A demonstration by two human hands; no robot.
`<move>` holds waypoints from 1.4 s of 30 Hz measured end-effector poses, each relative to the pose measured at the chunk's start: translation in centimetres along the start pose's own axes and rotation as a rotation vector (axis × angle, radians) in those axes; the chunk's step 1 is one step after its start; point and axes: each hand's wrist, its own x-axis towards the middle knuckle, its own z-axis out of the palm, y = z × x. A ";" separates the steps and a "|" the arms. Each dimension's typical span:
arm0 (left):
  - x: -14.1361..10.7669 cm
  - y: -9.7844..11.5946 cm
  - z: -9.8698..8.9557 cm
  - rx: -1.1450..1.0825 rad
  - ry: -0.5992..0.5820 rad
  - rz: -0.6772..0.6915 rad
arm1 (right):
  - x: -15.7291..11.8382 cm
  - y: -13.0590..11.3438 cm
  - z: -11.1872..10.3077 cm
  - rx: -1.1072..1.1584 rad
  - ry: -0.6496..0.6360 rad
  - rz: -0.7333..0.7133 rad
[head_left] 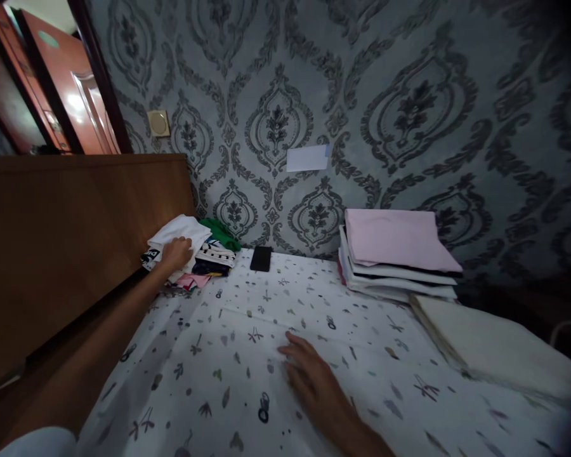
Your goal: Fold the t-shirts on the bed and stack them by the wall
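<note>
At the left, my left hand [177, 252] has its fingers closed on a white garment [185, 227] on top of a pile of clothes. Striped [216, 254], green [223, 235] and pink [193, 281] pieces show in that pile. Over the middle of the patterned white sheet [247, 355], my right hand [311, 377] hovers or rests with its fingers apart and nothing in them. Further back lies a dark flat object [261, 258], close to the wall.
A folded stack with a pink cloth [393, 238] on top stands at the right by the wall. In front of it lies a cream folded cloth [499, 346]. A wooden board [85, 209] borders the left side. The patterned wall bears a white card [308, 158].
</note>
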 end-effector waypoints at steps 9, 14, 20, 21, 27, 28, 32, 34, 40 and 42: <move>3.1 -1.2 -3.5 -0.625 0.277 -0.228 | -0.5 0.6 1.3 0.144 0.044 -0.073; 4.5 -1.0 -8.3 -0.975 0.372 -0.217 | -0.4 0.0 1.0 0.102 0.008 -0.048; -5.5 8.0 -5.0 -1.247 -0.065 0.075 | -0.9 -0.7 1.4 0.113 0.077 0.021; -8.6 10.3 -3.8 -1.210 -0.192 0.182 | -1.0 -0.7 1.4 0.114 0.117 0.016; -23.2 19.5 -1.2 -0.987 -0.674 0.957 | -0.8 0.2 0.9 0.256 0.135 -0.142; -23.7 19.7 -1.5 -0.971 -0.651 0.984 | -0.7 0.2 0.7 0.292 0.103 -0.146; -22.4 17.4 -2.0 -0.990 -0.555 0.987 | -0.3 -0.8 -0.4 0.436 0.099 -0.054; -21.3 15.4 -0.8 -0.870 -0.429 0.958 | 0.0 -1.7 -0.9 0.511 0.110 0.032; -17.8 10.2 6.0 -0.521 -0.124 0.706 | 0.3 -2.8 -1.3 0.573 0.164 0.190; -16.3 9.4 7.2 -0.452 -0.074 0.577 | 0.2 -2.7 -1.3 0.593 0.167 0.185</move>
